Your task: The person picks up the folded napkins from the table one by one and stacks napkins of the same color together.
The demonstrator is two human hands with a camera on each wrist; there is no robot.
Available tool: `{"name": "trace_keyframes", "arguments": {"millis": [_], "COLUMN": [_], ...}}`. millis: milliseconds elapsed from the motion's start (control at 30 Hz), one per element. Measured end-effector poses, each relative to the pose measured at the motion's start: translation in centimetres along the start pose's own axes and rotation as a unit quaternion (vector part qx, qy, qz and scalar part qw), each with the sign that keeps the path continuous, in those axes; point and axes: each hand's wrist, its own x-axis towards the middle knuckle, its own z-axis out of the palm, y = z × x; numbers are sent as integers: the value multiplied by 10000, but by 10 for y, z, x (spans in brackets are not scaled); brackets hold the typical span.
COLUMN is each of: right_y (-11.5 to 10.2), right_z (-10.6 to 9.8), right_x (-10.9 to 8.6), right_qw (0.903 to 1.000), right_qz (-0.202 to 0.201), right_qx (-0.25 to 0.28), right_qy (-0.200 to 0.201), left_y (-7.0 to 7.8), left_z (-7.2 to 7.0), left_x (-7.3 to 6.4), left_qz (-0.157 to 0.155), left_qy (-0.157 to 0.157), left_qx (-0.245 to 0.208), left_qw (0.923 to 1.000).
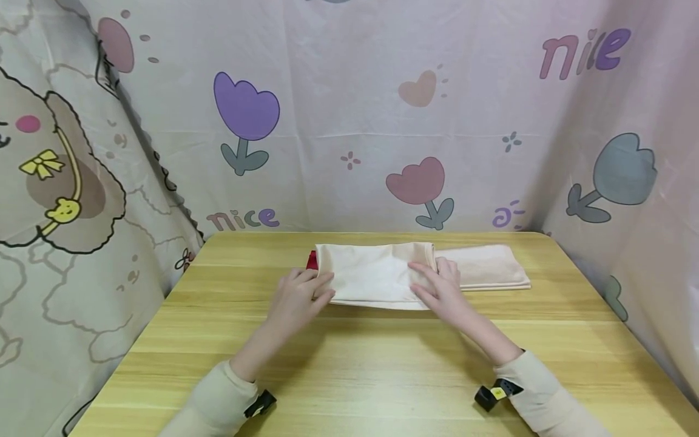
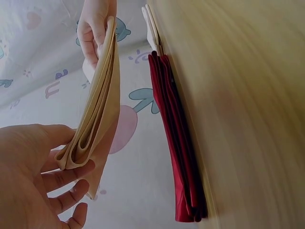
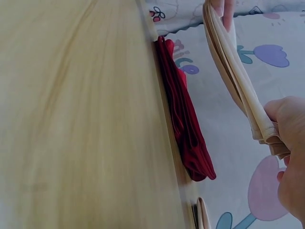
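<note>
Between my two hands a cream cloth, folded into a flat rectangle of several layers, is held up off the table. My left hand pinches its left end, thumb on one face and fingers on the other, as the left wrist view shows. At the opposite end, my right hand grips the layers between thumb and fingers. A folded dark red cloth lies on the table below; in the head view only its left corner peeks out behind the cream cloth.
Another folded cream cloth lies at the back right of the wooden table, partly covered in the head view by my right hand. Patterned curtains hang right behind the table's back edge and along both sides.
</note>
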Motion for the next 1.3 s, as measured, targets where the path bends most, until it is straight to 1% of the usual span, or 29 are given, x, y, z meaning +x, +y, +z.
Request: {"name": "trace_keyframes", "arguments": {"millis": [133, 300, 400, 600, 900, 1033, 1133, 1300], "right_y": [3, 5, 6, 9, 15, 19, 21, 25], "right_z": [-4, -9, -13, -20, -31, -36, -40, -46], "right_x": [-2, -4, -4, -5, -7, -8, -8, -9], "right_qw": [10000, 9999, 9998, 9994, 9994, 9988, 9984, 9983], "right_qz": [13, 23, -7, -143, -124, -273, -324, -274], "right_qx": [-74, -127, -163, -216, -279, -340, -395, -429], "right_qy": [46, 86, 121, 220, 158, 230, 260, 275], "left_y": [3, 6, 7, 12, 20, 24, 26, 30], "left_z": [2, 5, 7, 9, 13, 14, 15, 17], "left_x": [2, 6, 7, 11, 15, 17, 18, 22], "left_qz": [-12, 108, 180, 223, 253, 299, 348, 475], "left_qy": [-73, 20, 18, -40, -120, -135, -112, -24], "left_qx": [-18, -159, -134, -77, -118, -191, -214, -191], "left_qw": [10000, 9998, 9997, 9997, 9995, 9993, 9991, 9987]}}
